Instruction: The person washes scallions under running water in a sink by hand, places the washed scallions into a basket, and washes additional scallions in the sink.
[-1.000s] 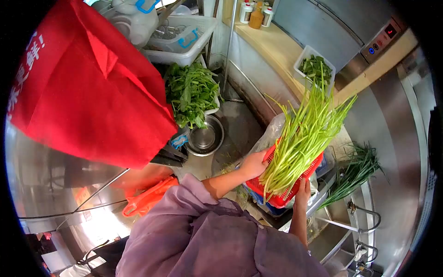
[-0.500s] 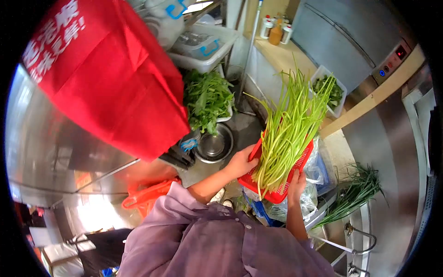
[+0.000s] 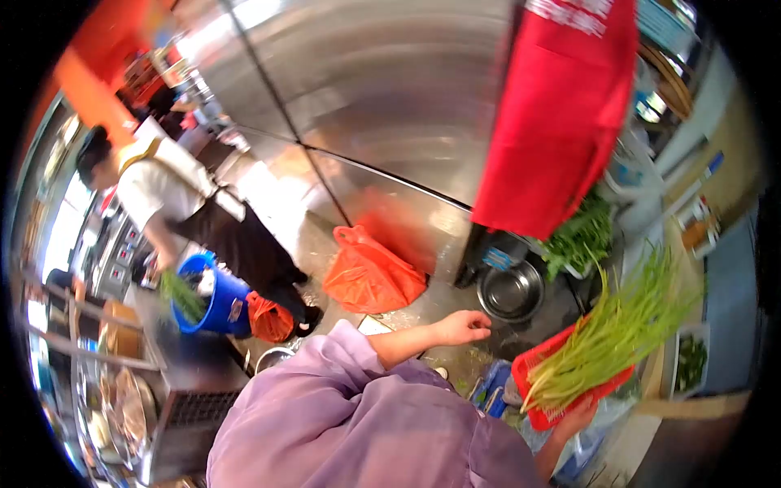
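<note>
My right hand point(image 3: 576, 416) grips the near rim of a red plastic basket point(image 3: 533, 358) at the lower right. A big bunch of long, thin, light-green vegetable stalks point(image 3: 606, 342) lies in the basket and sticks out well past its far side. My left hand point(image 3: 464, 328) is in the air to the left of the basket, apart from it. Its fingers are loosely bent, and I see nothing in them. Below and beyond that hand, a round steel basin point(image 3: 511, 289) sits on the floor.
An orange plastic bag point(image 3: 373, 272) lies on the floor by the steel cabinet point(image 3: 390, 98). A red cloth point(image 3: 553, 122) hangs ahead. Leafy greens point(image 3: 582, 236) stand beyond the basin. At left, a person in a dark apron point(image 3: 224, 236) reaches into a blue bucket point(image 3: 211, 305) holding greens.
My view has swung left, bringing the other person and the blue bucket in. My left hand has let go of the basket; my right hand still holds it.
</note>
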Demonstrator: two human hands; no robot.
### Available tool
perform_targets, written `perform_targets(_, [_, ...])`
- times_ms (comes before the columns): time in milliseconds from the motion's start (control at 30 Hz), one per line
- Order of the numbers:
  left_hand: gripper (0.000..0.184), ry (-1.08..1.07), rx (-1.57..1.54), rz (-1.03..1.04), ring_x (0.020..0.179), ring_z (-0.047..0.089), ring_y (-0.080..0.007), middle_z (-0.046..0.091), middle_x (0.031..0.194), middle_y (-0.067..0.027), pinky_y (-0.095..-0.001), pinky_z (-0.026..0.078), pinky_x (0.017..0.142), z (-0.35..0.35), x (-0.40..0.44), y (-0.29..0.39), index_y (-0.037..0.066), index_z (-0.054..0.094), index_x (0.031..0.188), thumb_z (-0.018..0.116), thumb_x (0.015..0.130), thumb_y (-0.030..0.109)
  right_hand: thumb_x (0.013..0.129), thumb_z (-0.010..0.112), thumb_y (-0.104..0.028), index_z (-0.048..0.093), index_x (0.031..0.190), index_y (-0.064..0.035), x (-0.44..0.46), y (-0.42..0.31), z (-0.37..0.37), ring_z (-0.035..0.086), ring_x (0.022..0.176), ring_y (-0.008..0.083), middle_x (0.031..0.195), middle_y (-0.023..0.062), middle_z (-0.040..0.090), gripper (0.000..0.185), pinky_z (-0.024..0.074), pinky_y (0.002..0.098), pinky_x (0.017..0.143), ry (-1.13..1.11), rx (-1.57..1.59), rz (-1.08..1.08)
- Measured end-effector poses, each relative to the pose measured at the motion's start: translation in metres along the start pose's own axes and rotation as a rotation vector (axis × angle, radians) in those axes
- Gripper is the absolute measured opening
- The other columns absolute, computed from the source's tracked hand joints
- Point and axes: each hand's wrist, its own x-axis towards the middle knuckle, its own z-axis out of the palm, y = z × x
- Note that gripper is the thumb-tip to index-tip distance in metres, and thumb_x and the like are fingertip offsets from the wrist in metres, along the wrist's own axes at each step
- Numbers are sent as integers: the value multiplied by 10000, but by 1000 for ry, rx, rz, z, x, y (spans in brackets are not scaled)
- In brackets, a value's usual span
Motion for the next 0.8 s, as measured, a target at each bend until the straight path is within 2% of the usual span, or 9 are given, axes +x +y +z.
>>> perform_targets(133, [315, 74, 31, 4, 819, 574, -192, 607, 880, -107, -302, 448, 737, -12, -26, -7, 24, 565, 969, 573, 772, 270, 891, 415, -250, 444, 1101, 84, -16, 14, 1, 499, 881, 278, 1016, 209, 523, 396, 389, 331, 821, -113, -4, -40])
perform_targets(200, [296, 133, -1, 12, 800, 581, -209, 612, 849, -115, -314, 452, 718, -15, -44, -12, 23, 582, 928, 578, 756, 263, 891, 410, -246, 432, 1124, 79, -40, 8, 3, 500, 898, 275, 1047, 216, 510, 401, 389, 332, 829, -151, 174, 99])
perform_targets(300, [287, 164, -83, 40, 783, 580, -230, 616, 828, -124, -328, 447, 699, -15, -61, -16, 26, 607, 877, 558, 765, 286, 892, 406, -244, 425, 1137, 67, -63, 2, 7, 502, 911, 255, 1066, 200, 504, 396, 401, 329, 817, -236, 53, -4])
perform_targets(467, [433, 128, -91, -59, 862, 561, -232, 598, 910, -140, -325, 428, 766, -21, -120, -22, 28, 576, 965, 466, 832, 425, 900, 395, -230, 415, 1124, 79, -130, -53, 25, 488, 892, 216, 1052, 182, 504, 382, 410, 304, 796, -412, 212, 53])
perform_targets(567, [459, 211, -128, -20, 865, 556, -256, 589, 912, -156, -339, 423, 756, -32, -174, -31, 17, 565, 969, 416, 853, 435, 900, 400, -232, 427, 1104, 74, -152, -47, 47, 491, 864, 206, 1020, 171, 514, 369, 416, 302, 774, -470, 113, -117])
perform_targets(600, [459, 253, -142, -35, 865, 556, -256, 589, 912, -156, -339, 423, 756, -37, -190, -44, 17, 565, 969, 416, 853, 435, 899, 407, -236, 439, 1080, 72, -166, -63, 60, 489, 840, 197, 990, 160, 523, 358, 416, 295, 754, -580, 79, -184])
perform_targets(700, [498, 489, -178, -30, 773, 572, -265, 599, 818, -157, -354, 440, 698, -55, -240, -84, -7, 585, 896, 394, 850, 451, 899, 410, -237, 451, 1053, 68, -200, -63, 115, 487, 818, 184, 962, 140, 532, 344, 412, 283, 737, -838, 181, -221])
perform_targets(733, [498, 481, -256, -43, 733, 572, -239, 598, 806, -142, -344, 445, 674, -41, -270, -45, -7, 585, 891, 390, 853, 450, 900, 410, -228, 458, 1041, 64, -201, -99, 76, 488, 795, 170, 934, 126, 543, 328, 412, 276, 719, -834, 124, -239])
perform_targets(800, [498, 602, -318, -96, 630, 556, -172, 594, 781, -99, -309, 454, 610, -57, -302, -78, 2, 586, 887, 381, 859, 454, 900, 409, -206, 463, 1036, 61, -238, -118, 114, 490, 777, 162, 908, 113, 548, 304, 412, 272, 707, -965, 181, -314])
